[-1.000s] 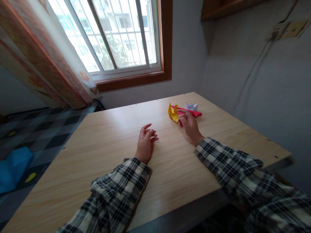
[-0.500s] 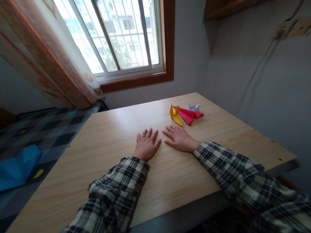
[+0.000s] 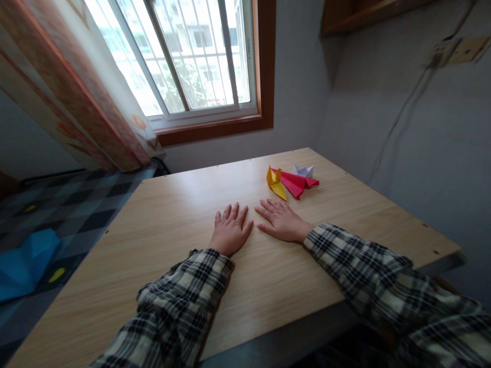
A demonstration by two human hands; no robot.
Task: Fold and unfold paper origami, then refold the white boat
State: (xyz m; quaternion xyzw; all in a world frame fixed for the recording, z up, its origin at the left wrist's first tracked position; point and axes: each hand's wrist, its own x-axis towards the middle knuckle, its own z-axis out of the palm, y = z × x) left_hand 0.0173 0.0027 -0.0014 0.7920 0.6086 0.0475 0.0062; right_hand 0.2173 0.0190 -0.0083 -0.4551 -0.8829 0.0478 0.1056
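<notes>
Yellow folded-paper bird (image 3: pixel 277 187), red folded-paper plane (image 3: pixel 295 183) and white folded-paper boat (image 3: pixel 304 172) sit near the far right corner of the pale wooden table (image 3: pixel 172 209), now untouched: the right hand (image 3: pixel 283 220), at the bird a second ago, lies flat near the left hand (image 3: pixel 231 229), both empty, fingers spread. The bird's wing tip points to the near edge; the plane's long axis slants from its nose, by the bird, towards the right edge.

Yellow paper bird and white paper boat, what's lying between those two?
In the head view, the red paper plane lies between the yellow paper bird and the white paper boat.
</notes>
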